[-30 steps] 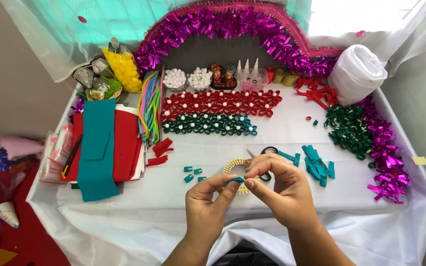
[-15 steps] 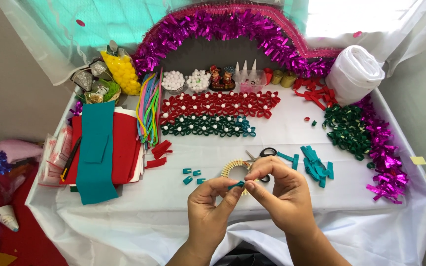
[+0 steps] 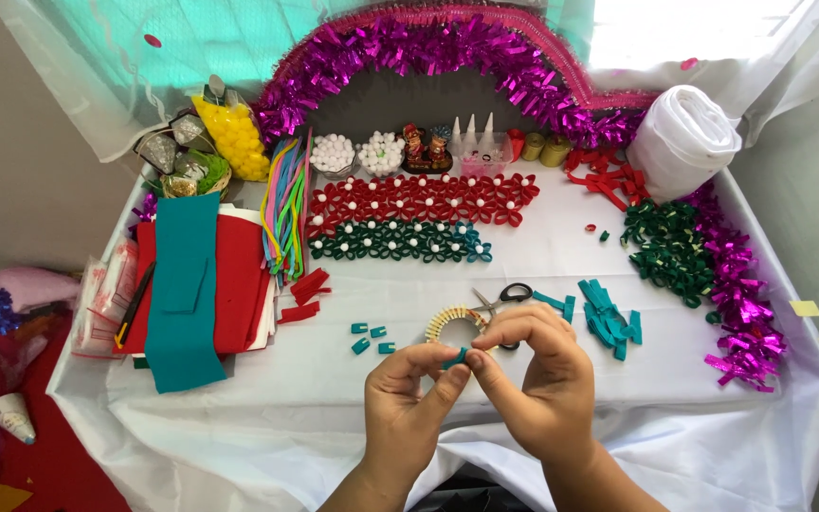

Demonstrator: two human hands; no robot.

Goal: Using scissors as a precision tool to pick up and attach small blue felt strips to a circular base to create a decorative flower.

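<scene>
Since the earlier frame both hands have drawn slightly nearer the surface's front edge, still pinching the same piece. At far left, a teal felt strip point(image 3: 182, 289) lies over red felt sheets point(image 3: 239, 284). Small teal pieces point(image 3: 370, 338) sit just left of the hands. Left hand point(image 3: 408, 398) has thumb and forefinger clamped on the small teal felt piece point(image 3: 454, 357); right hand point(image 3: 537, 379) pinches it too. Scissors point(image 3: 502, 298) and a wooden ring point(image 3: 449, 325) lie just behind. Teal strips point(image 3: 609, 318) rest to the right on the white surface point(image 3: 542, 256)

Left hand point(image 3: 411, 398): fingers curled, thumb and forefinger pinched together.
Right hand point(image 3: 535, 374): knuckles up, fingertips meeting the left's, apparently pinching too.
Forearms: bare, converging.
</scene>
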